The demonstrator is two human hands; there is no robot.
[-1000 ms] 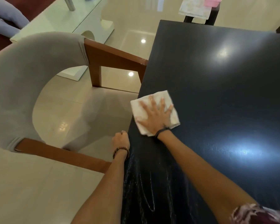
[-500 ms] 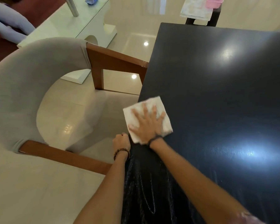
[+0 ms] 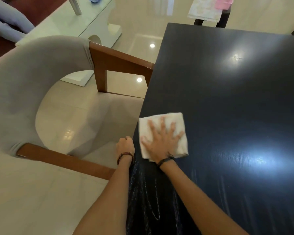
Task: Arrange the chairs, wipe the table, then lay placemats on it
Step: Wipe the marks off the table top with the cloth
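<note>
Head view: a white folded cloth (image 3: pixel 163 134) lies flat on the dark tabletop (image 3: pixel 227 102), close to its left edge and directly beneath the right hand (image 3: pixel 161 141). The right hand is spread wide, fingers straight and splayed, palm pressed down on the cloth; the cloth's corners show beyond the fingertips and on both sides of the palm. A dark band sits on the right wrist. The left hand (image 3: pixel 125 146) is at the tabletop's left edge, just beside the cloth but not touching it; its fingers are curled into a fist, and whether they grip the edge or hold nothing cannot be told from this angle. A beaded bracelet (image 3: pixel 125 156) circles the left wrist. Wet streaks mark the tabletop surface below the cloth, between the two forearms. An armchair (image 3: pixel 24 85) with a grey padded curved back and brown wooden arms stands left of the tabletop, its arm ends reaching the tabletop edge. Farther off, at the tabletop's far end, a dark chair (image 3: pixel 222 19) carries a pale patterned cloth (image 3: pixel 204 11) and a pink item (image 3: pixel 223 3). A white low table (image 3: pixel 71 26) stands on the glossy tiled floor (image 3: pixel 32 192) at upper left.
</note>
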